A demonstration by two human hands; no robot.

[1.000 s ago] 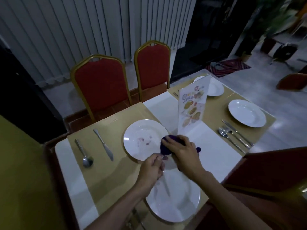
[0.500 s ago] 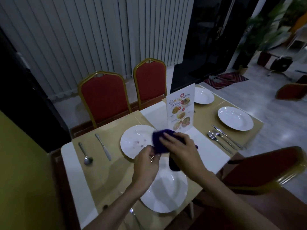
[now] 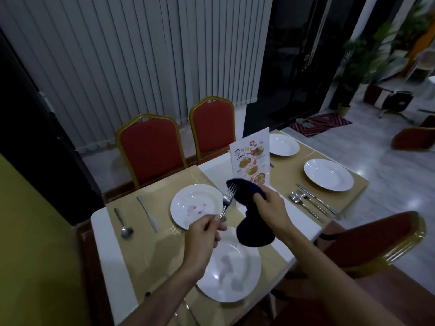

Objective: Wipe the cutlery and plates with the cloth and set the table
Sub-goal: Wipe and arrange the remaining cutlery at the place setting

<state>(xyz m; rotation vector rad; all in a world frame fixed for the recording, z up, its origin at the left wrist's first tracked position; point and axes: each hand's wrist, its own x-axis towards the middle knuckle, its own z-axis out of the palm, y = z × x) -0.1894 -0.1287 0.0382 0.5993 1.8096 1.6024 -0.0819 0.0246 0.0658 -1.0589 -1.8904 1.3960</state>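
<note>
The left hand (image 3: 203, 234) holds a fork (image 3: 227, 200) by the low end of its handle. Its grip is closed tight on the handle, with the fingers curled round it. The fork points up and leans a little to the right, with its prongs at the top. It is up in the air, over the right edge of a plate with pink marks (image 3: 188, 196).

The right hand (image 3: 270, 208) holds a dark blue cloth (image 3: 253, 228). Its grip is closed on the cloth, which is bunched in the fingers. The top of the cloth is right behind the prongs, but I cannot tell if they touch. The rest of the cloth hangs down over the near plate (image 3: 244, 278).

Both plates sit on a tan mat (image 3: 164, 243) on the white desk (image 3: 106, 255). A spoon (image 3: 123, 222) and a knife (image 3: 147, 214) lie on the mat, left of the marked plate. A menu card (image 3: 250, 162) stands up in the middle of the desk.

On the far side, two more white plates (image 3: 328, 175) lie on another mat. A spoon, fork and knife set (image 3: 313, 203) lies side by side near them. Two red chairs (image 3: 150, 149) stand behind the desk.
</note>
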